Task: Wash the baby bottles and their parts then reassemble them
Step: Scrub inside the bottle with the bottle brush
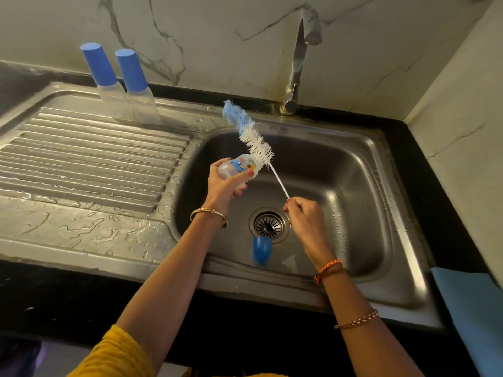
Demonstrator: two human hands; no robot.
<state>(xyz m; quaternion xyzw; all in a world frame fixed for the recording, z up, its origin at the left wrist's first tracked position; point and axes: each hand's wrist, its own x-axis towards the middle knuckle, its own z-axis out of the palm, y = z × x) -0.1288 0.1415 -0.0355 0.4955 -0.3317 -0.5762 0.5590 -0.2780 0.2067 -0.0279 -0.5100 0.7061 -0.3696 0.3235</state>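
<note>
Left hand [226, 183]: grips bottle [239, 170] over sink [353, 164]
Right hand [304, 213]: pinches brush [251, 134] handle, bristles outside bottle

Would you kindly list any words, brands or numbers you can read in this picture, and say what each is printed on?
None can be read.
The clear plastic baby bottle held by the left hand carries a colourful cartoon print with a small red label: too blurred to read.
The two blue-capped clear bottles on the steel drainboard: no lettering visible.
</note>
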